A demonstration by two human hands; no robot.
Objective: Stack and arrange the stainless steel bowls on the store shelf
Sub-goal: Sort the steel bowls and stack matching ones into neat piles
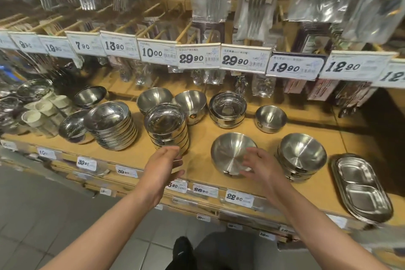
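Steel gleams under both hands: the left hand (165, 163), fingers straight and holding nothing, reaches beside a stack of flat bowls (167, 128) near the shelf (197, 166) front edge. The right hand (259, 165), released, hovers over a wide single bowl (230, 152). Further right stand nested deep bowls (301, 152) and an oval divided tray (361, 186).

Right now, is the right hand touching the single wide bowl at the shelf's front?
Cannot tell. In the head view the right hand overlaps the wide bowl's near rim, fingers spread and blurred, so contact or gap is hidden.
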